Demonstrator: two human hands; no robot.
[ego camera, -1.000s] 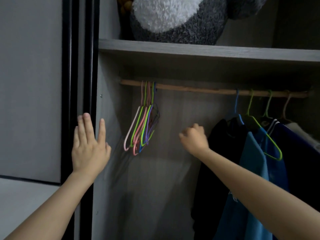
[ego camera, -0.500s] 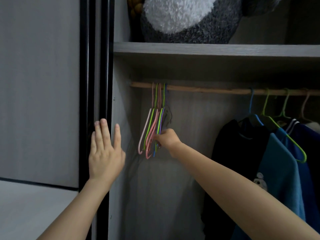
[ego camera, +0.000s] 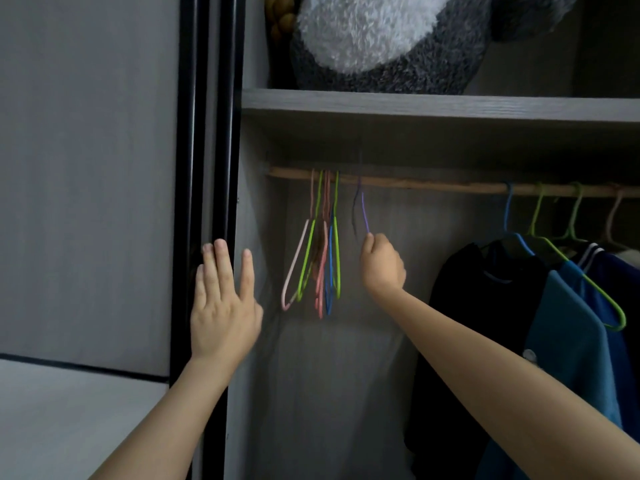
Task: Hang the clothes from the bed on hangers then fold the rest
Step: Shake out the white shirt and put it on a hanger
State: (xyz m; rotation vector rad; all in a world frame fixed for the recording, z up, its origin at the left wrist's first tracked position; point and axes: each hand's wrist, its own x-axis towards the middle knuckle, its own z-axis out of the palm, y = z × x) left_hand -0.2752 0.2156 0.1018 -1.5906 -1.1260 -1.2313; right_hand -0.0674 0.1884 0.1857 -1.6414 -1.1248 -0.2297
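Observation:
Several bare wire hangers [ego camera: 318, 258], pink, green and blue, hang bunched at the left end of the wooden rail [ego camera: 433, 184] inside the wardrobe. My right hand [ego camera: 381, 263] grips a purple hanger [ego camera: 363, 211] pulled a little to the right of that bunch, its hook up at the rail; most of its body is hidden by my fist. My left hand [ego camera: 221, 299] lies flat, fingers straight, against the wardrobe's black door frame [ego camera: 207, 168]. The bed and its clothes are out of view.
Dark and blue garments [ego camera: 554, 323] hang on hangers at the rail's right end. A shelf [ego camera: 433, 105] above the rail bears a large grey and white plush toy [ego camera: 381, 39]. A closed grey door panel [ego camera: 86, 168] stands to the left.
My right hand reached left to the hanger bunch, took hold of the purple hanger and drew it right, away from the others. My left hand stayed flat on the frame.

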